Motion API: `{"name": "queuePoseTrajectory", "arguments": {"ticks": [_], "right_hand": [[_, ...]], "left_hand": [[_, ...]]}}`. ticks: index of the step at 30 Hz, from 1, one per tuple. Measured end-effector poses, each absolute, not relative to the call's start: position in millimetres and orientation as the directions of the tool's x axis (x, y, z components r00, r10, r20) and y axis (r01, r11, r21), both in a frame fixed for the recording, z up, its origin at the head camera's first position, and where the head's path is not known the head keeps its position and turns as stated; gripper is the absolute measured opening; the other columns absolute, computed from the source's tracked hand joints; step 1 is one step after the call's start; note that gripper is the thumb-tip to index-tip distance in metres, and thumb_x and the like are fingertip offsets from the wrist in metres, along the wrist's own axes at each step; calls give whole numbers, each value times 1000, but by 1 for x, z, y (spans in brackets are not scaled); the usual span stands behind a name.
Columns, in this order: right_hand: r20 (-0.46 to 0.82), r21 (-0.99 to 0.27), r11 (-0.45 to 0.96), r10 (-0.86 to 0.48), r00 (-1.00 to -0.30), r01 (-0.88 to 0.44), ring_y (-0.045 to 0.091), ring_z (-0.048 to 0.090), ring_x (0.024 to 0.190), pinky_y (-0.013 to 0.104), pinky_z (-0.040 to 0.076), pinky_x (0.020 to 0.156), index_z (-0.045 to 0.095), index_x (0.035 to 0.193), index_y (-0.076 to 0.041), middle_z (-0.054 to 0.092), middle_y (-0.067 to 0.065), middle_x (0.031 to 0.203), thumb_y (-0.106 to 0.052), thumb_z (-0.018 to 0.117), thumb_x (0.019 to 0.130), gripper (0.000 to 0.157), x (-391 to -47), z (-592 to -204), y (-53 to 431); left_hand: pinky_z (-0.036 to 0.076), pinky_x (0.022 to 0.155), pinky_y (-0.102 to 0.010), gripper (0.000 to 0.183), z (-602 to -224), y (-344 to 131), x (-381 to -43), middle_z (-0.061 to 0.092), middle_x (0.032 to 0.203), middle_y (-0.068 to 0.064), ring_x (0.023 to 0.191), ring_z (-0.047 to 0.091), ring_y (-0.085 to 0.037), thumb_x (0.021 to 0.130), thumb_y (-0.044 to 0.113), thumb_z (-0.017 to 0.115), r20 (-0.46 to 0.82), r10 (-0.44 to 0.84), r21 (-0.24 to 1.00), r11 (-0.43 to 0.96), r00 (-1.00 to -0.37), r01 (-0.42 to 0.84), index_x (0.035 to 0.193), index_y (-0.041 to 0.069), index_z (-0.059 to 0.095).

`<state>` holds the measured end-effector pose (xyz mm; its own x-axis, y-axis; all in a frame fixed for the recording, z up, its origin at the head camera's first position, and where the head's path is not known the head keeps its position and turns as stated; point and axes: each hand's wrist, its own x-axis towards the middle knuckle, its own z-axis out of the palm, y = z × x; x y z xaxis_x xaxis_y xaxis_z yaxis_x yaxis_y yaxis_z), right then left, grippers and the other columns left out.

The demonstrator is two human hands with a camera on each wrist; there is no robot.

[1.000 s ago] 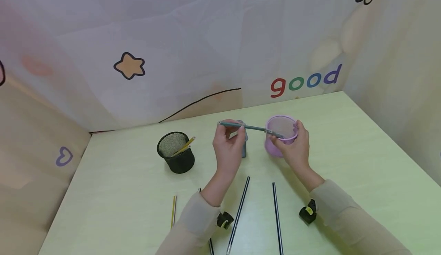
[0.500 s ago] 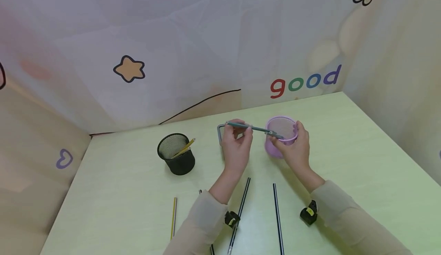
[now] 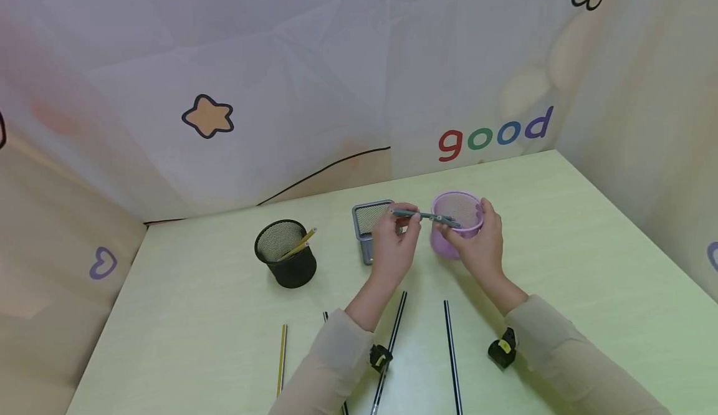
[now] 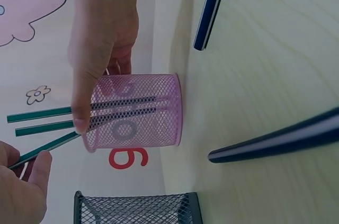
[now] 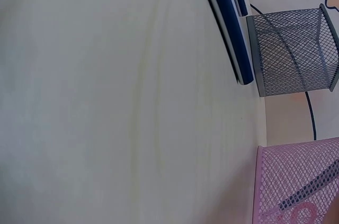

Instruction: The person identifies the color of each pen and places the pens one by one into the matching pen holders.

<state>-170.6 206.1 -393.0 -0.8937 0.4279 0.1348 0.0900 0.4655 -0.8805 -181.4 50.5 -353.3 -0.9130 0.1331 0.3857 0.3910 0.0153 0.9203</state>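
Observation:
My left hand point(image 3: 394, 247) pinches a slim green pencil point(image 4: 50, 147) near its outer end. That pencil slants into the mouth of a pink-purple mesh pencil cup point(image 3: 442, 247). Two more green pencils point(image 4: 42, 115) stand in the cup, their lower parts showing through the mesh in the left wrist view. From the right side, my right hand point(image 3: 483, 247) grips the cup at its rim, thumb lying across the pencils there. The right wrist view catches mostly tabletop, with the cup's wall point(image 5: 273, 181) at its lower right corner.
A grey-blue square mesh holder point(image 3: 367, 250) stands just left of the cup. Further left is a black mesh cup point(image 3: 291, 274) with yellow pencils point(image 3: 303, 240). Dark striped pencils point(image 3: 452, 359) and a yellow one point(image 3: 282, 359) lie in front. A printed cloth backdrop point(image 3: 314, 103) hangs behind.
My left hand has moved right toward the pink cup, the green pencil sliding further into it. The square holder has come out from behind that hand. My right hand keeps its grip.

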Motion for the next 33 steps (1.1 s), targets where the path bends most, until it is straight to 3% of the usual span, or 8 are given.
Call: {"name": "queuePoseTrajectory", "arguments": {"ticks": [6, 19, 33], "right_hand": [[147, -882, 465, 425, -893, 76, 39, 38, 128, 55, 35, 106, 22, 148, -2, 34, 25, 140, -25, 79, 78, 93, -170, -393, 205], [165, -877, 477, 424, -891, 65, 40, 38, 128, 54, 36, 105, 23, 147, -1, 35, 25, 140, -24, 78, 78, 91, -169, -395, 205], [172, -876, 478, 429, -887, 61, 39, 38, 128, 55, 36, 105, 24, 147, -1, 35, 24, 140, -23, 78, 78, 91, -170, -394, 207]], "left_hand": [[56, 75, -27, 16, -360, 54, -183, 64, 104, -23, 94, 66, -35, 93, 1, 56, 361, 167, 925, 63, -918, 375, 106, -7, 61], [55, 75, -20, 19, -363, 63, -184, 65, 104, -17, 97, 67, -26, 93, 6, 57, 354, 210, 895, 208, -911, 395, 108, -3, 63], [55, 75, -20, 17, -364, 64, -186, 67, 107, -16, 97, 67, -25, 92, 5, 57, 318, 212, 898, 245, -924, 365, 106, -1, 64]]}}
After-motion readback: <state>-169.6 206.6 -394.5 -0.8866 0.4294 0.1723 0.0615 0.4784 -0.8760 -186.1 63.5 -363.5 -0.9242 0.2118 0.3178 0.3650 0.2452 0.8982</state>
